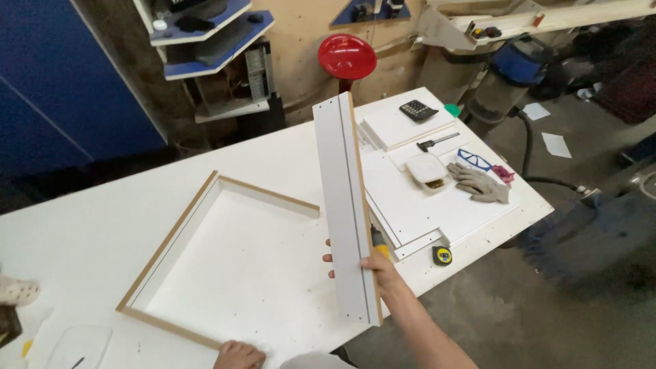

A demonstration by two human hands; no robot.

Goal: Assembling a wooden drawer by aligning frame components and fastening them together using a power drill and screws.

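A three-sided open frame of white-faced board with brown fibreboard edges (205, 232) lay flat on the white workbench (82, 225): far, left and near rails were joined, and the right side stood open. The fourth rail, a long white grooved board strip with a brown edge (347, 205), was not yet fitted. The right hand (372, 266) gripped it closed near its lower end, lifted above the bench just right of the frame. Its long axis ran near to far, the far end tilted up and slightly left. The left hand (239, 355) rested at the frame's near rail; its grip could not be determined.
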